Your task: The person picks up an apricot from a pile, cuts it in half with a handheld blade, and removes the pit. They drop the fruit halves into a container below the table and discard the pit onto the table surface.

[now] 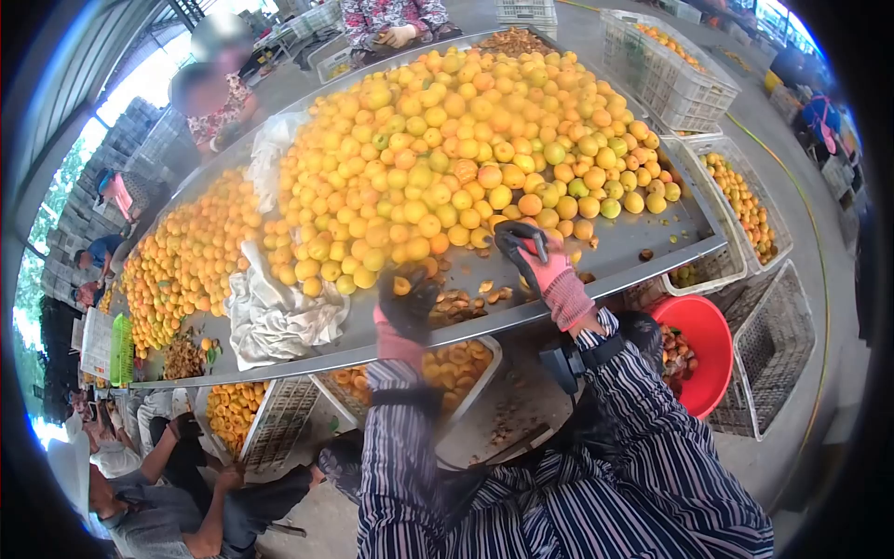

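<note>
A large heap of yellow-orange apricots [419, 158] covers the metal table in front of me. My left hand [407, 307], in a pink and black glove, is blurred at the table's near edge, its fingers closed around an apricot [401, 285]. To the right, my right hand [535, 261] wears a matching glove and is held over the near edge of the heap. Its fingers are curled together; whatever they hold is hidden. Between and below the hands, split apricot pieces and brown scraps [456, 306] lie on the metal.
A white cloth [279, 312] lies left of my hands. Below the table edge are crates of apricot halves [456, 373]. A red bucket [703, 349] with brownish pieces stands at my right, beside an empty crate [778, 345]. Other people sit at left and stand across the table.
</note>
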Tool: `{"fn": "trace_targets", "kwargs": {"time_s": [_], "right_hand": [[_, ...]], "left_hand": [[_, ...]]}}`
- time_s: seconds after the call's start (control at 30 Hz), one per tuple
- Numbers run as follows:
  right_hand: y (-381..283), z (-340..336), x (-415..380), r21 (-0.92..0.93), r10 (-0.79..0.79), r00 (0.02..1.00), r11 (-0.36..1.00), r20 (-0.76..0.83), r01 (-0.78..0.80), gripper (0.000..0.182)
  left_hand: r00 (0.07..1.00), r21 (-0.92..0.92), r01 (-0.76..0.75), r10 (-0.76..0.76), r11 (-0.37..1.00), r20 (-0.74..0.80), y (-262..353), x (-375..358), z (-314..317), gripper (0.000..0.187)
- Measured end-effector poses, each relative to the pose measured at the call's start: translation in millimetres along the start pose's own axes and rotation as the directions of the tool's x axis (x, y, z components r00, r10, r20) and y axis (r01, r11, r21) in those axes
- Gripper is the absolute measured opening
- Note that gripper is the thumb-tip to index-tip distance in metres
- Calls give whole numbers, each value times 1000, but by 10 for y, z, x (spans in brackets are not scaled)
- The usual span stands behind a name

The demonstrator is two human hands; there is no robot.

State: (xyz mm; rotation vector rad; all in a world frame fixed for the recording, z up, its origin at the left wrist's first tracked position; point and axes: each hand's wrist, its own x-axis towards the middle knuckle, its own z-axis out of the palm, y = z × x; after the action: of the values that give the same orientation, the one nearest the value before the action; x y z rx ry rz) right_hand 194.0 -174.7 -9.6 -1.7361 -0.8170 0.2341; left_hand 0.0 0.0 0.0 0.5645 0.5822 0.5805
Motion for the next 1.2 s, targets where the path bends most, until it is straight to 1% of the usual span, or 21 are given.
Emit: {"fn": "trace_targets", "kwargs": {"time_s": [0.07, 0.1, 0.17, 0.2, 0.23, 0.3, 0.43, 0.5, 0.6, 0.63, 0.67, 0.7, 0.77, 0.8, 0.83, 0.87, 0.9, 0.97, 1.03, 1.1, 1.2], "right_hand": [[-587, -225, -96, -237, -151, 954, 968, -258, 89, 33], [-623, -160, -4, -135, -73, 974, 990, -214, 44, 28], [-706, -410, 39, -263, 1, 995, 964, -104, -29, 26], [-617, -412, 70, -480, -6, 999, 877, -31, -9, 27], [-643, -380, 41, -474, -2, 999, 880, -37, -16, 27], [-706, -307, -81, -804, 327, 918, 595, 225, -16, 28], [-442, -224, -99, -837, 323, 886, 534, 333, 120, 36], [-536, -240, -147, -838, 342, 872, 531, 350, 128, 44], [-731, -213, -224, -410, 28, 902, 897, 432, 168, 64], [-827, -188, -285, -412, 24, 900, 894, 435, 175, 64], [-911, -136, -421, -117, -46, 876, 986, 480, 116, 65], [-1016, -90, -553, 187, -125, 855, 982, 504, 34, 67], [-1413, -91, -768, 245, -62, 794, 963, 605, -111, 69], [-1440, -69, -847, 261, -71, 761, 956, 645, -132, 69], [-1330, -21, -984, 224, -147, 814, 974, 562, 21, 70], [-1352, 17, -1112, 373, -86, 813, 913, 576, -167, 70], [-1381, 52, -1179, 499, -29, 801, 795, 598, -344, 70], [-1426, 100, -1183, 391, -108, 780, 902, 616, -183, 70], [-1470, 133, -1204, 279, -182, 747, 960, 639, -4, 69], [-1560, 140, -1256, 66, -256, 651, 951, 714, 301, 66], [-1679, 147, -1271, 12, -163, 648, 973, 744, 231, 57]], "left_hand": [[1000, -46, -6, 5, 999, -26, 46, -248, 154, 40], [997, -66, 47, -51, 997, -61, 291, -397, 242, 38], [961, -163, 266, -247, 950, 127, 215, -489, 24, 38], [977, 53, 179, -184, 982, 105, 146, -713, 48, 39], [990, 276, 82, -111, 958, 90, 141, -979, 70, 39], [975, 449, 182, -218, 875, 31, 129, -1274, -75, 36], [944, 65, 298, -284, 952, -170, -213, -1330, -749, 34], [934, 711, 332, -108, 620, -342, -359, -1139, -1467, 36], [942, 579, 287, -113, 763, -317, -232, -1271, -1301, 35], [999, 746, 29, 0, 665, -39, -207, -1351, -1120, 37], [965, 815, -251, 69, 522, 253, -186, -1447, -925, 38], [966, 813, -250, 78, 526, 247, -159, -1534, -660, 38], [961, 457, -132, 1, 879, 277, -108, -1679, -96, 44], [963, 453, -133, 6, 882, 270, -76, -1771, 121, 44], [966, 202, -23, -30, 979, 257, -46, -1858, 312, 47], [964, -66, 87, -67, 994, 257, -38, -1917, 382, 49], [966, -72, 83, -63, 994, 253, -52, -1941, 353, 49], [962, 70, -85, 64, 994, 266, -78, -1997, 284, 50], [982, -3, -69, 68, 998, 174, -66, -2009, 264, 47], [925, 491, -138, -65, 860, 375, -7, -1978, 127, 42], [965, 390, -75, -31, 918, 260, -53, -2118, 78, 37]]}}
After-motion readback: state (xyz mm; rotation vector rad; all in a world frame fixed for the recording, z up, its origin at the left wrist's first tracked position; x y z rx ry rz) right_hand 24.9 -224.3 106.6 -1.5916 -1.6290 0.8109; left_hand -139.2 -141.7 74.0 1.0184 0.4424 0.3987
